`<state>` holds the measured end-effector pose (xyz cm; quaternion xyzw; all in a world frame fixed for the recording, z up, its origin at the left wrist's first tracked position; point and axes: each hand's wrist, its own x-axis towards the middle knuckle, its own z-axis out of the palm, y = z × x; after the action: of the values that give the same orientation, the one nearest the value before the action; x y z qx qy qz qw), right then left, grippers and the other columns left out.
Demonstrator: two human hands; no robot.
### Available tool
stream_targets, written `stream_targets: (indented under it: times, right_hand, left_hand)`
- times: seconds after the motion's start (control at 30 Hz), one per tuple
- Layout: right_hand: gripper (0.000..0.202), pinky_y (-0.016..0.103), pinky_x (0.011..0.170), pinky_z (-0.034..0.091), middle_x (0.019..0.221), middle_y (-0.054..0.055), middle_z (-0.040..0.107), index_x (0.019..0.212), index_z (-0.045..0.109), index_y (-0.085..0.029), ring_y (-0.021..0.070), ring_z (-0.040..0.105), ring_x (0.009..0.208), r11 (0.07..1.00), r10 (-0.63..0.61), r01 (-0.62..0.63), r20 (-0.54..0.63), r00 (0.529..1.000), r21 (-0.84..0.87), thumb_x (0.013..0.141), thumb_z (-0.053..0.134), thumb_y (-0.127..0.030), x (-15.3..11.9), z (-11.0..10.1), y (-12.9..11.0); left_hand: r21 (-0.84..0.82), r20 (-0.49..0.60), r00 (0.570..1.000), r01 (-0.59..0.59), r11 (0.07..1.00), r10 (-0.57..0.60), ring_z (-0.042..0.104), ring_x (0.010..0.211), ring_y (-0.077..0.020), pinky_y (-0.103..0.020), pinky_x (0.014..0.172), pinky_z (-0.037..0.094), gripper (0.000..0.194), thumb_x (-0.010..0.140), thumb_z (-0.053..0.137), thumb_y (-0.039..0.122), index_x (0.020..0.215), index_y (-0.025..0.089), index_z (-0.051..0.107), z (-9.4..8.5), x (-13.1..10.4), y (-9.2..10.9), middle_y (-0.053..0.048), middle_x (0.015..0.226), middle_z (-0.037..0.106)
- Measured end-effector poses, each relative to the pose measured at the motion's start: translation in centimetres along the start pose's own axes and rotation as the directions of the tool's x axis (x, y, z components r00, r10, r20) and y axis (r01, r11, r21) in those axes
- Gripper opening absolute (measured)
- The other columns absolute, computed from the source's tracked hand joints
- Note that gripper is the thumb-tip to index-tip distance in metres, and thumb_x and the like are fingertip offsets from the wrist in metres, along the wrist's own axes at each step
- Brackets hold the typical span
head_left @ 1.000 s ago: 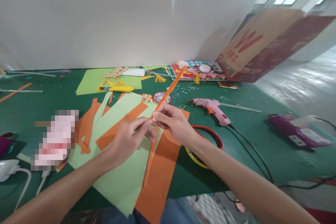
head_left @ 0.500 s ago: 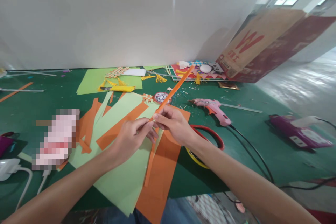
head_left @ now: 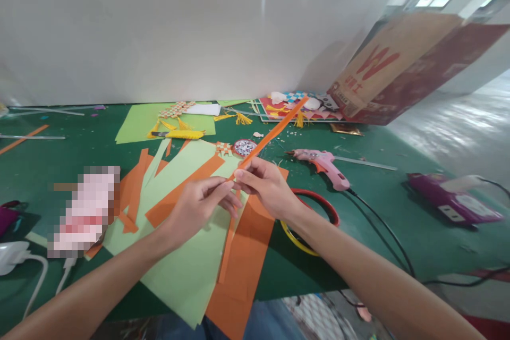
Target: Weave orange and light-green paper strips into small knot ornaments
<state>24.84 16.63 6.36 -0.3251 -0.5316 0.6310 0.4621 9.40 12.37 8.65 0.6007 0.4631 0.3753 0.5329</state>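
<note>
An orange paper strip [head_left: 274, 132] slants up to the right from between my hands. My left hand [head_left: 203, 199] pinches its lower end between thumb and fingers. Close beside it, my right hand [head_left: 265, 183] grips the strip a little higher, thumb on top. Under both hands lie a pale green sheet [head_left: 179, 271] and an orange sheet [head_left: 243, 255]. A second narrow orange strip [head_left: 227, 255] rests along the edge between these sheets. Wider orange pieces [head_left: 185, 191] lie on the green sheet to the left.
A pink glue gun [head_left: 329, 164], red and yellow tape rolls [head_left: 332, 210] and a purple power strip [head_left: 454, 199] are to the right. Behind stand a yellow cutter [head_left: 185, 134], a round beaded piece [head_left: 244, 147] and a paper bag [head_left: 394, 69]. A blurred pink object [head_left: 90, 207] lies left.
The strip's free upper end has swung right and tilts lower. Both hands have barely shifted and keep their pinch on it.
</note>
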Motion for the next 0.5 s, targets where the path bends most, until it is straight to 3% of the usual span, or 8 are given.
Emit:
stream_targets:
  times: [0.33, 0.5]
  right_hand:
    - [0.038, 0.024, 0.044, 0.025, 0.047, -0.007, 0.045, 0.061, 0.047, -0.020, 0.0062, 0.036, 0.044, 1.000, -0.006, 0.005, 0.013, 1.000, 0.024, 0.067, 0.072, -0.047, -0.10, 0.21, 0.17]
    - [0.036, 0.023, 0.043, 0.026, 0.048, -0.006, 0.047, 0.061, 0.051, -0.018, 0.0060, 0.037, 0.044, 0.999, -0.003, 0.005, 0.043, 0.999, -0.041, 0.066, 0.074, -0.046, -0.12, 0.22, 0.24]
  left_hand:
    - [0.089, -0.058, 0.996, -0.063, 0.994, 0.068, 0.065, 0.056, -0.0132, -0.025, 0.062, 0.053, 0.023, 0.090, 0.047, 0.025, 0.077, 0.016, 0.064, 0.04, -0.09, -0.13, -0.001, 0.068, 0.070]
    - [0.149, -0.058, 0.993, -0.091, 0.985, 0.100, 0.067, 0.060, -0.0128, -0.024, 0.065, 0.052, 0.025, 0.092, 0.046, 0.028, 0.080, 0.016, 0.065, 0.05, -0.20, -0.70, -0.001, 0.073, 0.071]
